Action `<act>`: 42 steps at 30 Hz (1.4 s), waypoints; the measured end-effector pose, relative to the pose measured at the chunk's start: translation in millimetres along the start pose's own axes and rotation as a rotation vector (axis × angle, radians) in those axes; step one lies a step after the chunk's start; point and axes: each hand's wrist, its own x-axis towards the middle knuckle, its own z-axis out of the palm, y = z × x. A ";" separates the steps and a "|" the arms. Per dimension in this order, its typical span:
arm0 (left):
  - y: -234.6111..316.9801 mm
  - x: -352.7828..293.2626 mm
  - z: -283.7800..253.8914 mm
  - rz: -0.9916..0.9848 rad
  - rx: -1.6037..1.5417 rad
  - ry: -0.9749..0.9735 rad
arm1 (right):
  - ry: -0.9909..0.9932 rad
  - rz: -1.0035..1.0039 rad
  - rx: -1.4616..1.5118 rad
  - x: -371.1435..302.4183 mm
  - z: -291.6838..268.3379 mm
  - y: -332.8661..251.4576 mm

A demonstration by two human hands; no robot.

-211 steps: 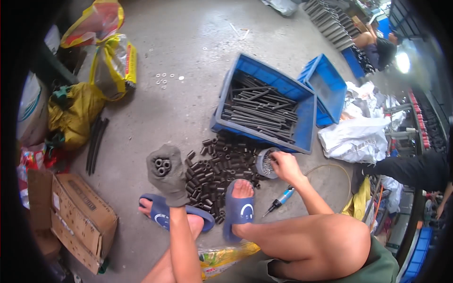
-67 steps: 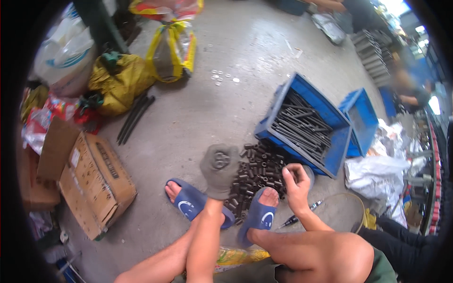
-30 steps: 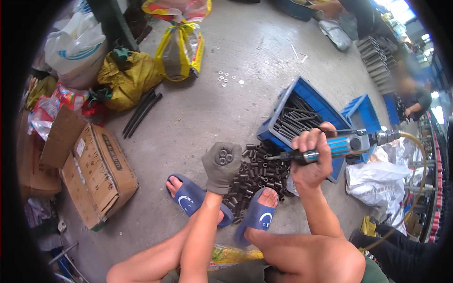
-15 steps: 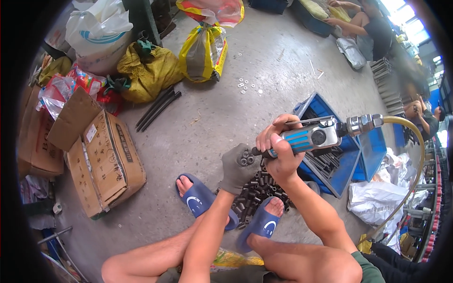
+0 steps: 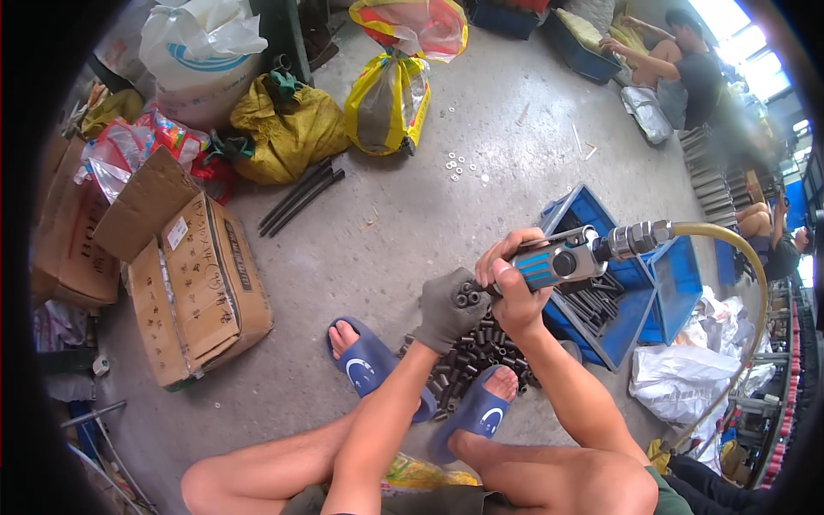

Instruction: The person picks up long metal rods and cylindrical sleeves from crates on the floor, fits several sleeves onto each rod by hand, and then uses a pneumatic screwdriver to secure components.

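My left hand, in a grey work glove, is closed around several short dark tube pieces, their open ends facing the tool. My bare right hand grips a silver and blue air grinder, thumb and fingers wrapped round its front part. The grinder's tip meets the tube pieces; fingers hide the exact contact. A metal coupling joins its rear to a yellowish air hose. Below both hands, a pile of short dark tubes lies on the floor between my blue slippers.
Right of my hands stand blue crates, one holding dark rods. A cardboard box sits at left near long black rods and sacks. White washers lie ahead. A co-worker sits at far right.
The view has shifted a little. The grinder has moved slightly left and down, and my left hand slightly right, so the two are closer together. Both grips stay the same.
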 end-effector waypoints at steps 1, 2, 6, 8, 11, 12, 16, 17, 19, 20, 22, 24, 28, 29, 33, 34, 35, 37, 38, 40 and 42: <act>-1.8 1.0 2.3 0.005 0.003 0.001 | -0.007 -0.012 -0.052 -1.4 -2.0 -0.4; -3.2 2.5 5.0 0.040 0.015 -0.003 | -0.009 -0.017 -0.048 -1.7 -3.5 1.3; 0.6 5.1 8.2 0.053 -0.001 -0.021 | -0.106 -0.105 -0.236 -3.2 -16.8 9.3; -1.0 5.3 4.0 0.059 0.032 -0.028 | -0.093 -0.002 -0.155 -1.2 -10.3 7.6; 5.6 15.0 4.6 0.058 0.060 -0.033 | -0.104 -0.006 -0.103 5.4 -14.8 12.5; 9.7 19.6 4.1 0.067 0.061 -0.041 | -0.120 -0.023 -0.111 8.6 -15.0 10.6; 37.3 35.5 2.6 0.070 -0.035 -0.038 | -0.105 -0.064 -0.010 21.4 -11.1 -9.1; 41.1 36.4 2.7 0.078 -0.019 -0.054 | -0.086 -0.066 -0.080 19.6 -14.2 -13.7; 50.5 45.1 0.5 0.132 0.025 -0.032 | -0.067 -0.096 -0.129 24.3 -9.5 -26.1; 51.5 45.3 0.8 0.141 0.031 -0.044 | -0.070 -0.092 -0.110 23.4 -6.5 -32.5; 42.8 40.7 2.2 0.108 -0.009 -0.069 | -0.096 -0.138 -0.057 18.6 -7.3 -33.5; 31.4 36.7 0.8 0.066 -0.053 -0.124 | -0.108 -0.200 -0.067 14.5 -8.5 -35.8; 55.0 40.5 10.0 0.050 -0.087 -0.135 | -0.027 -0.098 -0.138 8.7 -16.3 -32.5; 57.8 34.6 6.0 0.074 -0.017 -0.112 | -0.018 -0.077 -0.136 9.5 -14.7 -35.7; 51.0 25.5 -4.7 0.137 0.184 -0.091 | 0.027 -0.127 0.020 -4.7 -19.3 -50.9; 52.5 24.4 -4.4 0.106 0.228 -0.074 | 0.024 -0.149 0.070 -7.5 -22.2 -55.7; 57.1 19.8 -4.8 0.038 0.191 -0.026 | 0.023 -0.139 0.140 -12.8 -25.4 -56.0; 53.9 14.1 -9.4 0.084 0.214 -0.057 | 0.025 -0.124 0.241 -16.8 -26.1 -54.2; 50.5 11.8 -12.2 0.127 0.237 -0.083 | 0.030 -0.128 0.239 -17.7 -25.5 -50.9; 44.3 6.9 -15.2 0.162 0.229 -0.130 | 0.047 -0.064 0.251 -21.8 -24.3 -41.7; 41.5 2.1 -14.9 0.119 0.254 -0.121 | 0.010 -0.062 0.253 -23.9 -24.7 -40.1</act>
